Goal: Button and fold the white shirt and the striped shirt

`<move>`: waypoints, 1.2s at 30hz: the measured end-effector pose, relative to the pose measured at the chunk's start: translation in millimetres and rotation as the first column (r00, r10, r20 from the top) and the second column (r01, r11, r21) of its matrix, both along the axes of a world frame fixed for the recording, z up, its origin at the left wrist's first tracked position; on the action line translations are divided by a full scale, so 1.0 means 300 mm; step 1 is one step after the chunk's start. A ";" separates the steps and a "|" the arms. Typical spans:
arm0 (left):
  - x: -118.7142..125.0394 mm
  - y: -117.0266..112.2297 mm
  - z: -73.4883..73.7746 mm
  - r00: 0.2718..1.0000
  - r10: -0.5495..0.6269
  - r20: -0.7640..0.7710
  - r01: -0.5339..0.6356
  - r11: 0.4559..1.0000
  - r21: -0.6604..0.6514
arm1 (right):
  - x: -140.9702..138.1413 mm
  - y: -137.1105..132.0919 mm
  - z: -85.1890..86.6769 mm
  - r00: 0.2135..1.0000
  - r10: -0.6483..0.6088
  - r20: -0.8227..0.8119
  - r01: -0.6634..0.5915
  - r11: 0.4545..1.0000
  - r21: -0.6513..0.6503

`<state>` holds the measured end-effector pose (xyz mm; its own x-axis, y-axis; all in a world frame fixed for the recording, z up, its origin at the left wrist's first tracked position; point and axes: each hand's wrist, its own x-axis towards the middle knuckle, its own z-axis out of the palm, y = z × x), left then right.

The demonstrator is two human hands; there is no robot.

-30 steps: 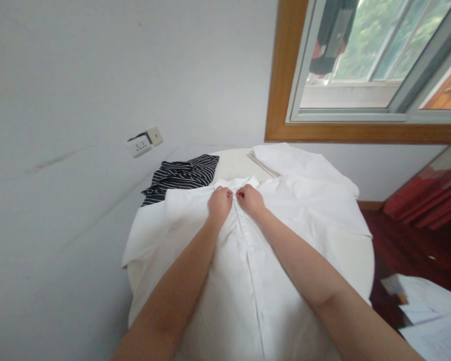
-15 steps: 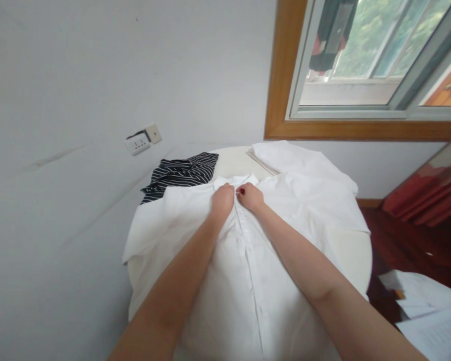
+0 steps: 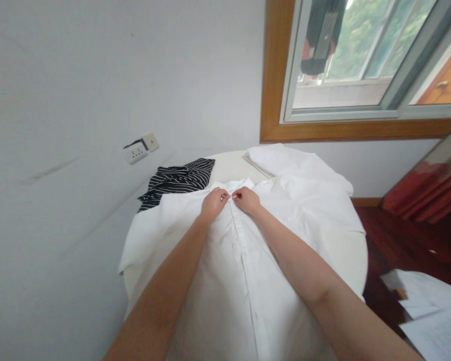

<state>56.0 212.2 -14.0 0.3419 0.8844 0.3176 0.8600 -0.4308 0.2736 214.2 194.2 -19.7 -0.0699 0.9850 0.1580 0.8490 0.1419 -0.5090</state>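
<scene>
Your hands have eased a touch apart since a moment ago, so the fiddling is right at the collar end. Your left hand (image 3: 212,204) and right hand (image 3: 247,200) each pinch the white shirt (image 3: 248,281) at its placket top. It lies front-up and smooth, draped over the round table (image 3: 355,250), with a striped garment (image 3: 176,181) beside it.

Both forearms are left bare — uncovered along all that is seen. Dark red varnish is worn on the fingernails of the right hand (image 3: 247,200).
</scene>
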 end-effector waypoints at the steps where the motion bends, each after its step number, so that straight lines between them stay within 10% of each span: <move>1: 0.001 -0.002 -0.003 1.000 0.023 0.020 -0.023 1.000 -0.007 | -0.001 -0.001 -0.001 1.000 0.000 0.003 0.000 1.000 0.003; 14: 0.027 0.004 -0.011 0.971 0.227 0.070 -0.220 0.970 -0.099 | -0.009 0.008 -0.010 0.999 -0.003 0.054 0.000 0.998 0.069; 27: 0.007 0.010 -0.030 0.980 0.155 0.127 -0.139 0.982 -0.129 | 0.022 0.069 0.074 0.971 0.238 0.003 -0.234 0.960 -0.154; 36: 0.012 0.012 -0.030 0.974 0.164 0.154 -0.142 0.979 -0.145 | -0.016 0.097 0.079 0.950 0.193 0.247 -0.160 0.976 -0.150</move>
<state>59.7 215.8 -23.0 0.1525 0.9601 0.2344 0.8513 -0.2481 0.4623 209.3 223.5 3.9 -0.2662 0.9638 -0.0138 0.9209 0.2500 -0.2992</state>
